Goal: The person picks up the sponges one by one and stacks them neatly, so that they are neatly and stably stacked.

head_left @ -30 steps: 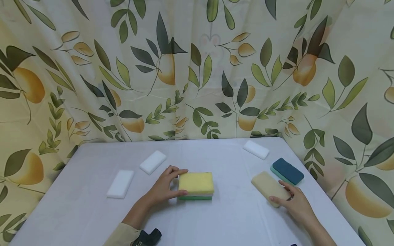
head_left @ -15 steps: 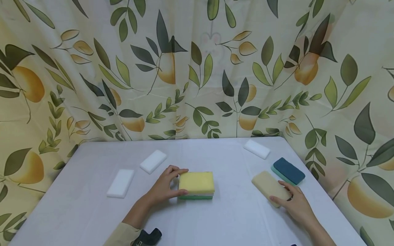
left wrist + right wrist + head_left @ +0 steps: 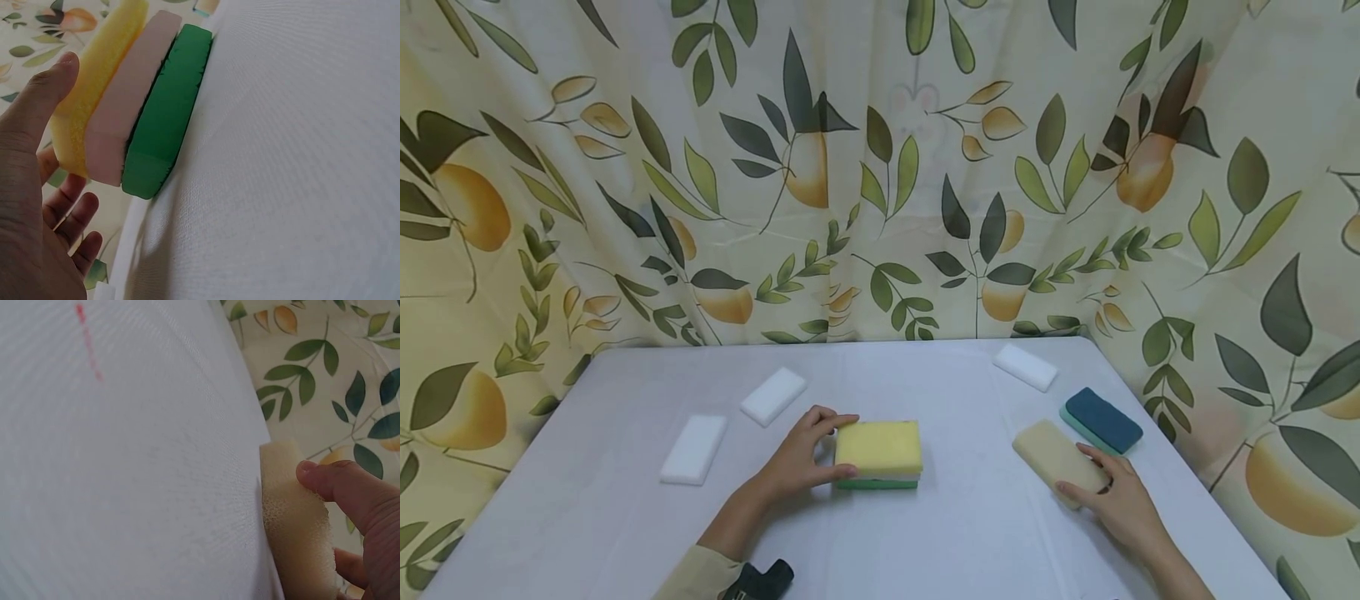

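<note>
In the middle of the table, a yellow sponge (image 3: 878, 446) lies on top of a pale sponge (image 3: 128, 103) and a green sponge (image 3: 167, 115). My left hand (image 3: 805, 454) holds the yellow one by its left end, thumb at the near edge and fingers at the far edge. At the right, a beige porous sponge (image 3: 1056, 458) lies slanted on the cloth. The thumb and fingers of my right hand (image 3: 1116, 500) grip its near right end; the right wrist view shows the thumb against the beige sponge's (image 3: 294, 519) edge.
Two white sponges (image 3: 694, 450) (image 3: 773, 397) lie left of the stack, and another white sponge (image 3: 1026, 367) at the back right. A dark blue sponge (image 3: 1103, 418) with a teal underside sits beyond the beige one. Behind the white-covered table (image 3: 880, 379) hangs a leaf-and-fruit patterned curtain (image 3: 880, 208).
</note>
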`<state>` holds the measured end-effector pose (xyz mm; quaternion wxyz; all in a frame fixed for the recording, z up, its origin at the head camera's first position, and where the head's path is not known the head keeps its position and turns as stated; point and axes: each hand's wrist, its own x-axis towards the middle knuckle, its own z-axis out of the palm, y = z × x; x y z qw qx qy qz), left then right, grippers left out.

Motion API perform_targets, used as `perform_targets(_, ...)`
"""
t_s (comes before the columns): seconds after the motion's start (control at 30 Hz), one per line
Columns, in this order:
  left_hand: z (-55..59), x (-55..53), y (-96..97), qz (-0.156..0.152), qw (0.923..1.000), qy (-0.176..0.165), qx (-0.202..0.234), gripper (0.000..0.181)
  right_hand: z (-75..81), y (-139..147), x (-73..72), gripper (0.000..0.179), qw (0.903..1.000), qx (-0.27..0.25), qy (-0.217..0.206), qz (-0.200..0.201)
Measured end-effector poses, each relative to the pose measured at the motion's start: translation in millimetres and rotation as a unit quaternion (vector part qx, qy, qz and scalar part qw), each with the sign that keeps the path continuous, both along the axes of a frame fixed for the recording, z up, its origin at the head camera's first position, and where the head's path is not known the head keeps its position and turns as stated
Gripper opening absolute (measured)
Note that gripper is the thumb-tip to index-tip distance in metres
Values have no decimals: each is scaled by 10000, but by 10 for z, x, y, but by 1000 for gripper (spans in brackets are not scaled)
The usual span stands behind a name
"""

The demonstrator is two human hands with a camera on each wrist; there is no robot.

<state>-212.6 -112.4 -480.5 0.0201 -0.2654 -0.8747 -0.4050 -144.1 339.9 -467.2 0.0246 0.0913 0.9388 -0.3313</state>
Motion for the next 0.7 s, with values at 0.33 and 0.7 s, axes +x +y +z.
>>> perform_targets(0.33,9,7,3,6,10000,-20,14,70,11,7,1,97,9997,207,49,145)
perform_targets(0.7,-5,9,-1,-11,10000,32,27,70,24,-13,-46,96,9994,302,105,152)
